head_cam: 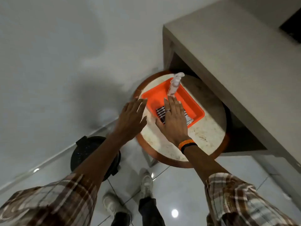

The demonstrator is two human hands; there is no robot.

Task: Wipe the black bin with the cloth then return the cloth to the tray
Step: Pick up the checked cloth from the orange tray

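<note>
A striped black-and-white cloth lies folded in the near end of an orange tray on a small round table. My right hand hovers flat over the cloth with fingers spread, covering most of it. Left of the tray, above the table's edge, my left hand is also spread with nothing in it. The black bin stands on the floor at lower left, its lid on, partly hidden behind my left forearm.
A white pump bottle stands in the tray's far end. The round stone-topped table with a wooden rim sits half under a grey counter. A white wall is on the left. My feet are on glossy floor tiles.
</note>
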